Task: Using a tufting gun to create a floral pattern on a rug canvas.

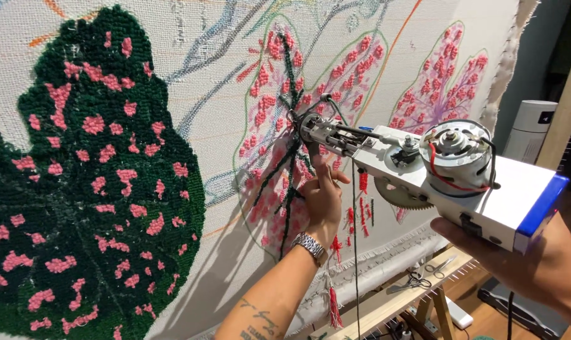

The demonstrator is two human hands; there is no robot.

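The tufting gun (424,173), white with a blue end and a bare motor on top, has its needle tip pressed against the stretched backing cloth (203,113), at the dark green vein of a half-worked leaf (285,138) near the cloth's middle. The right hand (525,252) grips the gun from below. The left hand (322,198) is closed around the front handle just under the needle. Progress, judged from the cloth: the large dark green leaf with pink spots (90,182) at the left edge looks fully tufted; the middle leaf has pink patches and veins only; a third leaf (440,85) toward the right edge shows pink patches alone. Scissors (424,274) lie on the wooden frame rail (386,302) below.
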